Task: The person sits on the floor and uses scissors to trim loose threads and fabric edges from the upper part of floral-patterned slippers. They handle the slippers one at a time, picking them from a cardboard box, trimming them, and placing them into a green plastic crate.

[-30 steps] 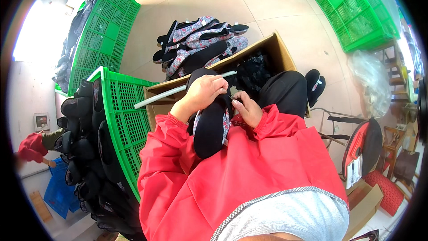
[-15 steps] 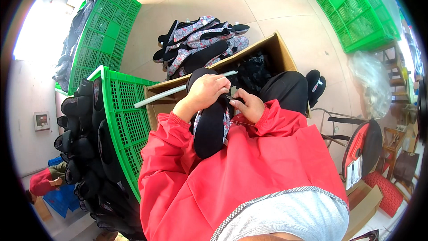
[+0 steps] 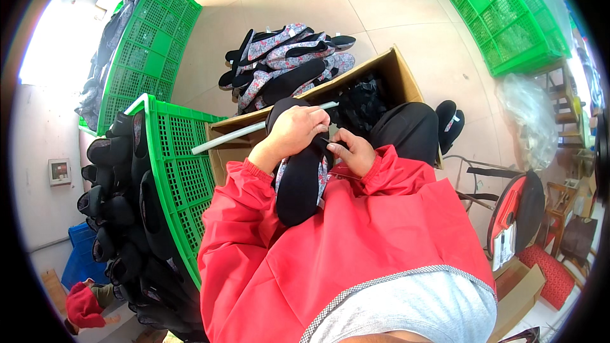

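On my lap lies a slipper [image 3: 297, 190] with a black sole and floral sides, sole up. My left hand [image 3: 292, 129] is closed over its far end, fingers curled toward the right. Close beside it, my right hand [image 3: 356, 152] pinches something thin and small at the slipper's edge; its kind is too small to tell. The fingertips of both hands nearly meet, and the spot between them is partly hidden. A pale tube [image 3: 232, 136] rests across the cardboard box [image 3: 405, 75], passing behind my left hand.
Beyond the box lies a heap of floral slippers [image 3: 286, 57]. A green crate [image 3: 181, 159] stands at my left, with many black slippers [image 3: 124, 216] beside it. Black plastic [image 3: 359, 103] fills part of the box. Right: black slippers [image 3: 449, 126], a stool [image 3: 518, 219]. A person in red [image 3: 84, 306] is lower left.
My right hand has shifted slightly, and less of the thin thing in its fingers shows. My left hand and the slipper stay put. The person at the left has moved lower in the view.
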The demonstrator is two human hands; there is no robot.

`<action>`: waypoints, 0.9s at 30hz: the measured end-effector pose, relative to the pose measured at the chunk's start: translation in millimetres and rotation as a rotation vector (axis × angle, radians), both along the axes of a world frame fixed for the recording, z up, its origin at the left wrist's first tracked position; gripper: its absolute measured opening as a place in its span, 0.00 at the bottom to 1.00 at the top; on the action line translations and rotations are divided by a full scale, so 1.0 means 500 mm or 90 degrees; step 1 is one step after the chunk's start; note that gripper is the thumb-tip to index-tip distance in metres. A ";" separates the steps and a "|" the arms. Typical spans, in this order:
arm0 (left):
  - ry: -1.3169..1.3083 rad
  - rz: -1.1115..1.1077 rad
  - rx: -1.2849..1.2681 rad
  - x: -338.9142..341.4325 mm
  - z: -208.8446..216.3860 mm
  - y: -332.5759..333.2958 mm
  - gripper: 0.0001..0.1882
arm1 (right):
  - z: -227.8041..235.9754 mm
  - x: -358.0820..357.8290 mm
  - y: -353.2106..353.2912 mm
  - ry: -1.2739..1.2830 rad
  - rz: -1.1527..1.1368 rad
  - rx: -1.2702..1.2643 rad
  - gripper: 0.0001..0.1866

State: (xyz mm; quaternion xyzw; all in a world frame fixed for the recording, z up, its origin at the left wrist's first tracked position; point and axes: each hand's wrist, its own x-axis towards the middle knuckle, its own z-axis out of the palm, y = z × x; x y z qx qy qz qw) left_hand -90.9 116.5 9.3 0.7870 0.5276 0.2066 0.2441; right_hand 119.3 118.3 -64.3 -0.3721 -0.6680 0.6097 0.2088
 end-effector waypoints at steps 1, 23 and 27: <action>0.001 0.025 0.008 0.003 0.001 0.002 0.05 | -0.007 -0.002 -0.003 0.037 -0.013 -0.011 0.11; -0.128 0.366 -0.054 -0.043 -0.028 -0.019 0.11 | -0.060 -0.019 -0.063 0.081 -0.176 -0.076 0.17; -0.261 0.372 -0.241 -0.057 -0.039 -0.102 0.14 | -0.116 -0.029 -0.061 0.180 -0.203 -0.148 0.16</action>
